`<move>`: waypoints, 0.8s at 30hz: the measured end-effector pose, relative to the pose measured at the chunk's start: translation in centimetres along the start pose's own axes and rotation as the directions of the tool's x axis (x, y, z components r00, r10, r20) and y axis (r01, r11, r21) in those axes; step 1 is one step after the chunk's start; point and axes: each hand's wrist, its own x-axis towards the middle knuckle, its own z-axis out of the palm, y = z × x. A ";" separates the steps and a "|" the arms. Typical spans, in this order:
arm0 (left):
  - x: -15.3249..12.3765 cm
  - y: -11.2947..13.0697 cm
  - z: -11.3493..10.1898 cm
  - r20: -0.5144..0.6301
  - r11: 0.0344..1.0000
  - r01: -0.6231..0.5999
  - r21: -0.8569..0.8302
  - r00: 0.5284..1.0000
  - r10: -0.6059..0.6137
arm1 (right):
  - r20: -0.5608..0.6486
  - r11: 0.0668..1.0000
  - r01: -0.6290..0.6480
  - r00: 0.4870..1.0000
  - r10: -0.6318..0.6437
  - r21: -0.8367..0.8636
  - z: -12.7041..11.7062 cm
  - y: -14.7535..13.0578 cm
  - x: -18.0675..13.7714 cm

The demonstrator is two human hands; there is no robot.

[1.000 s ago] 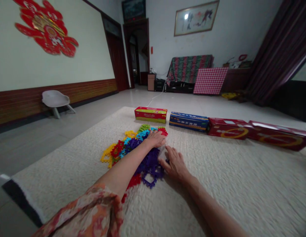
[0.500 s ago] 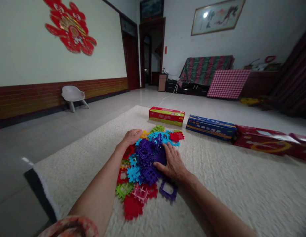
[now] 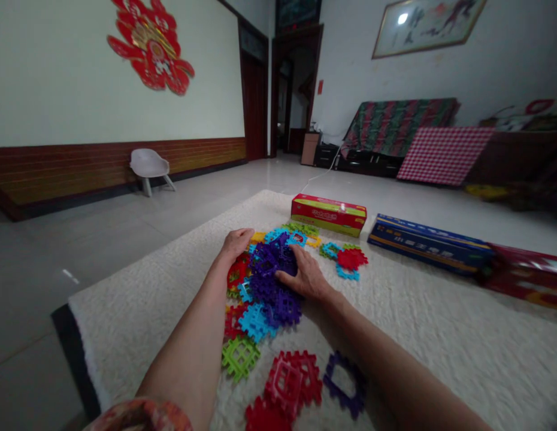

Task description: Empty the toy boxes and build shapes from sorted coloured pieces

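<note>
A heap of interlocking plastic building tiles with toothed edges lies on the pale mat, with purple tiles (image 3: 272, 269) on top. My right hand (image 3: 309, 275) rests against the heap's right side, thumb apart from the fingers. At its far left edge my left hand (image 3: 237, 242) touches the pile with fingers extended, beside yellow tiles (image 3: 258, 237). Light blue tiles (image 3: 257, 321) and a green tile (image 3: 241, 357) lie on the near side. Closer to me are pink-red tiles (image 3: 285, 383) and a purple frame tile (image 3: 345, 383). The tiles beneath the hands are partly hidden.
Beyond the heap stands a red and yellow-green box (image 3: 327, 214), in line with a blue box (image 3: 429, 245) and a dark red box (image 3: 530, 275). Red and blue tiles (image 3: 351, 259) lie to the right. A small white chair (image 3: 149, 164) stands near the left wall.
The view has turned slightly left. The purple heap sits tighter between my hands. The pink-red tiles in front and the red-blue group at right now lie apart from it.
</note>
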 end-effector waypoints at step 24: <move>-4.4 6.6 -0.3 0.144 0.802 -0.355 0.480 0.934 0.327 | -0.179 0.933 -0.236 0.940 0.290 0.272 -3.5 4.8 1.0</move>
